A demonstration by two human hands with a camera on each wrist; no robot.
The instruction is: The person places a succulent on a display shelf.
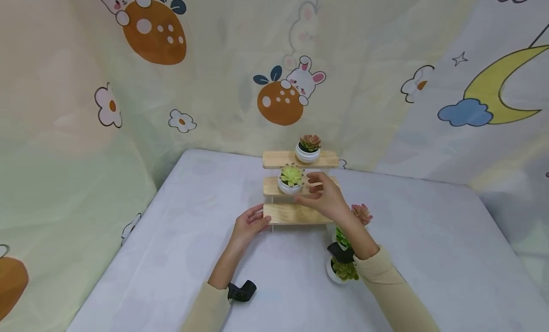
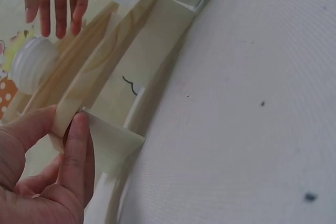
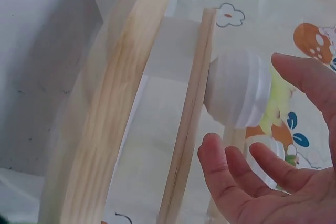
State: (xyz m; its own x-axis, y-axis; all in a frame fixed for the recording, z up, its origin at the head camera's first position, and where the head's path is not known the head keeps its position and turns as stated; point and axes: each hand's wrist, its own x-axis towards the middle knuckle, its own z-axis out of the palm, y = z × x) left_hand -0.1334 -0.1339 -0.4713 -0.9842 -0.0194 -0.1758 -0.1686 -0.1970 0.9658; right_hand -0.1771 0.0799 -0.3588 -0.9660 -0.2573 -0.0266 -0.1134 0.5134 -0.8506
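Observation:
A three-tier wooden display stand point(image 1: 296, 215) has pale boards on whitish side supports. My left hand point(image 1: 250, 226) pinches the left end of its lowest board; in the left wrist view the thumb and fingers lie on opposite faces of that board point(image 2: 71, 103). A light green succulent in a white pot point(image 1: 290, 186) sits on the middle tier, toward the left. Just right of it, my right hand point(image 1: 324, 197) holds nothing, its fingers parted and loosely bent. In the right wrist view those fingers are apart from the white pot point(image 3: 236, 90).
On the top board stands a reddish-green succulent in a white pot point(image 1: 307, 154). Several potted succulents, one with a pink top point(image 1: 361, 214) and one dark green point(image 1: 345, 270), are on the white tabletop point(image 1: 283, 284), partly behind my right forearm. A cartoon-printed cloth point(image 1: 223, 84) hangs behind.

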